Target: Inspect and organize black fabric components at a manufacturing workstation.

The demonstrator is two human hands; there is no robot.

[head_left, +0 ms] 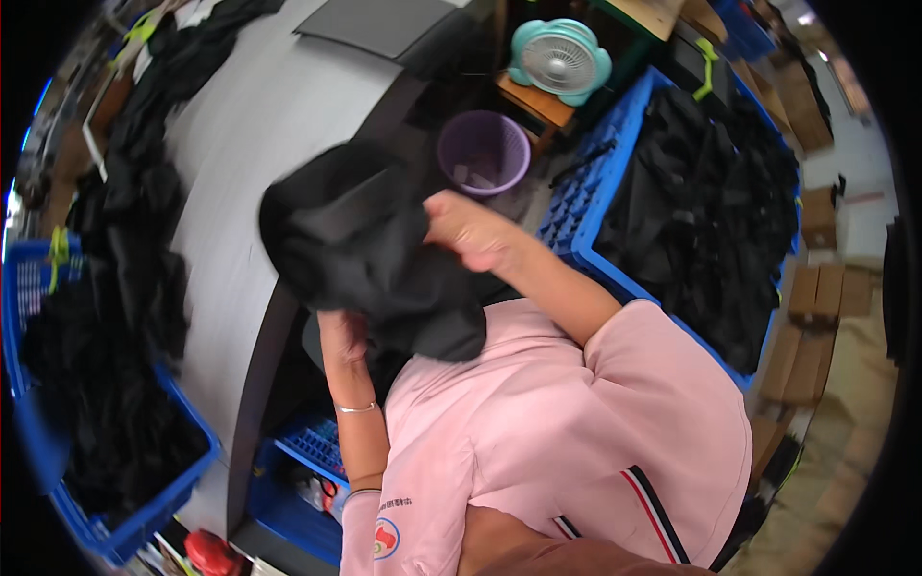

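A piece of black cloth point(365, 240), blurred by motion, hangs bunched in front of me between both hands, partly over the table edge. At its right edge my right hand point(466, 230) is closed with the cloth pinched in its fingers. My left hand point(346, 331) holds the cloth from below. Fabric covers most of the left fingers. The exact kind of garment cannot be made out.
A grey table point(230, 125) runs along the left. Blue crates of black fabric stand at right point(615, 264) and left point(192, 470). Ahead are a purple basket point(485, 144) with scraps and a teal fan point(560, 62). Cardboard boxes point(802, 360) line the far right.
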